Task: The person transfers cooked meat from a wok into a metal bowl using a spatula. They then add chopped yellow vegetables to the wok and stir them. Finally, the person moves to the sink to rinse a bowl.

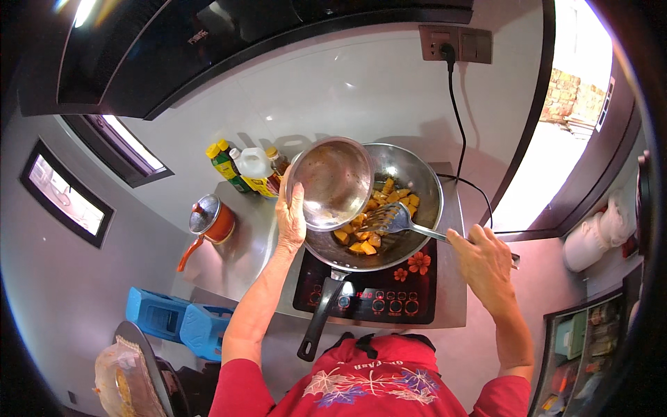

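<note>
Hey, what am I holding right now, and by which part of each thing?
Left grip: the metal bowl, by its left edge. Right grip: the slotted spatula, by its handle.

Shiny grey counter (240, 263). Directly on it: black induction cooker (390, 304), panel lit, wok (429, 191) sitting on that. Orange lidded pot (224, 226) at left, handle toward near left. Back by the wall, grouped close: green bottles (224, 165) with yellow caps, whitish jug (255, 164), brown yellow-capped bottle (278, 163).
</note>
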Available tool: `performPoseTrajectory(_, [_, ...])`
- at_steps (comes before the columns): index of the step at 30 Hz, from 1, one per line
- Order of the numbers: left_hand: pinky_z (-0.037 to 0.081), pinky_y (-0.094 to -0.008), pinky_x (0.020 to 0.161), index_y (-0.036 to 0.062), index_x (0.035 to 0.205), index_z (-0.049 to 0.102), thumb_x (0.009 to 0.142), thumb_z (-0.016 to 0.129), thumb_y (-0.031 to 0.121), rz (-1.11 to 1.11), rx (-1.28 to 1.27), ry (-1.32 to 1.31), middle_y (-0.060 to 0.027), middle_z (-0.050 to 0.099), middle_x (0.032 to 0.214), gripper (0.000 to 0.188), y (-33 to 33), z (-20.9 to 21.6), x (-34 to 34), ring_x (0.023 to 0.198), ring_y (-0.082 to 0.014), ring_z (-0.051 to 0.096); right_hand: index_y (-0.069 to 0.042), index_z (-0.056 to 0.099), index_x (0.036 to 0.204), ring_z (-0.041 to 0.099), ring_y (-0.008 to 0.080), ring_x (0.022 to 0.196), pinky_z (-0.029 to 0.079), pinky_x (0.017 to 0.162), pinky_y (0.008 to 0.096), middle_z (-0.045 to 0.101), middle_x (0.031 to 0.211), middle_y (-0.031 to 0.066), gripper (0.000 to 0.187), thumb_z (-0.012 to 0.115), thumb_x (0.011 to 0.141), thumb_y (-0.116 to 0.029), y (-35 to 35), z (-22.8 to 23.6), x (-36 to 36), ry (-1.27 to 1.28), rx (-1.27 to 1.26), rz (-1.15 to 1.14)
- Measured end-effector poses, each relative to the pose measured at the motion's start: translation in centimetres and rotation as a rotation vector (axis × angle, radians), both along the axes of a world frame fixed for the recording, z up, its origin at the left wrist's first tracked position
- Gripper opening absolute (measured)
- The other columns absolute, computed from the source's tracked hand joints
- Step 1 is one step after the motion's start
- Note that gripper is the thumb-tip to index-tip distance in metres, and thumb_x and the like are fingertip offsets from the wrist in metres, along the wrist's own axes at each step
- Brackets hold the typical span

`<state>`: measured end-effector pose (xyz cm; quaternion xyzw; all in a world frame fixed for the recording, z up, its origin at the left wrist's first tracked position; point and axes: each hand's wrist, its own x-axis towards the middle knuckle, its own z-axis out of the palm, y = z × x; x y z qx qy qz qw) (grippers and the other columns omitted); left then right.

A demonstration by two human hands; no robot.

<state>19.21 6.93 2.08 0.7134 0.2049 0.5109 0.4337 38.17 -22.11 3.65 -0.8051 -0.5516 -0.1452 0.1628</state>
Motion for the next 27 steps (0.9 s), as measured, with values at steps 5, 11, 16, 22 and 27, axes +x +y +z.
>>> performPoseTrajectory(5, [0.029, -0.0322, 0.105, 0.0017, 0.134, 0.042, 0.096, 0.046, 0.027, 0.024, 0.031, 0.112, -0.0106, 0.047, 0.132, 0.046, -0.1, 0.3, -0.2, 0.122, -0.0195, 0.042, -0.01, 0.059, 0.114, 0.058, 0.0202, 0.07, 0.046, 0.055, 0.0331, 0.052, 0.075, 0.0058, 0.037, 0.058, 0.077, -0.006, 0.0, 1.2, -0.4, 0.059, 0.041, -0.008])
performPoseTrajectory(11, [0.035, -0.0349, 0.099, 0.0084, 0.132, 0.046, 0.096, 0.045, 0.019, 0.138, 0.323, 0.253, -0.0142, 0.051, 0.123, 0.037, -2.1, 0.3, 1.0, 0.114, -0.0282, 0.048, 0.002, 0.048, 0.121, 0.064, 0.0229, 0.065, 0.052, 0.055, 0.0318, 0.058, 0.081, 0.0124, 0.05, 0.061, 0.075, -0.007, 5.0, -0.2, -1.1, -0.045, -0.069, 0.009])
performPoseTrajectory(16, [0.037, -0.0338, 0.098, 0.0082, 0.131, 0.047, 0.092, 0.048, 0.006, 0.167, 0.42, 0.224, -0.0134, 0.051, 0.121, 0.038, -3.5, 1.0, 1.6, 0.112, -0.0273, 0.049, 0.002, 0.046, 0.121, 0.064, 0.0303, 0.063, 0.052, 0.055, 0.0375, 0.059, 0.075, 0.0167, 0.046, 0.057, 0.077, -0.004, 5.1, -1.6, -1.2, 0.146, -0.05, -0.008])
performPoseTrajectory(22, [0.037, -0.0331, 0.097, 0.0068, 0.13, 0.048, 0.09, 0.048, 0.001, 0.177, 0.463, 0.13, -0.0136, 0.051, 0.121, 0.04, -3.8, 1.6, 2.4, 0.11, -0.027, 0.049, -0.003, 0.049, 0.103, 0.062, 0.0409, 0.067, 0.049, 0.058, 0.0495, 0.06, 0.073, 0.0215, 0.021, 0.05, 0.082, -0.005, 4.8, -2.7, -1.1, 0.43, -0.013, 0.023])
performPoseTrajectory(27, [0.037, -0.0333, 0.097, 0.0062, 0.129, 0.048, 0.089, 0.049, -0.001, 0.143, 0.512, 0.079, -0.0138, 0.051, 0.121, 0.041, -3.9, 2.1, 3.1, 0.11, -0.0268, 0.049, -0.004, 0.047, 0.093, 0.059, 0.0443, 0.068, 0.046, 0.058, 0.0531, 0.059, 0.069, 0.0221, 0.008, 0.047, 0.086, -0.007, 3.9, -3.1, -0.9, 0.607, 0.038, 0.09])
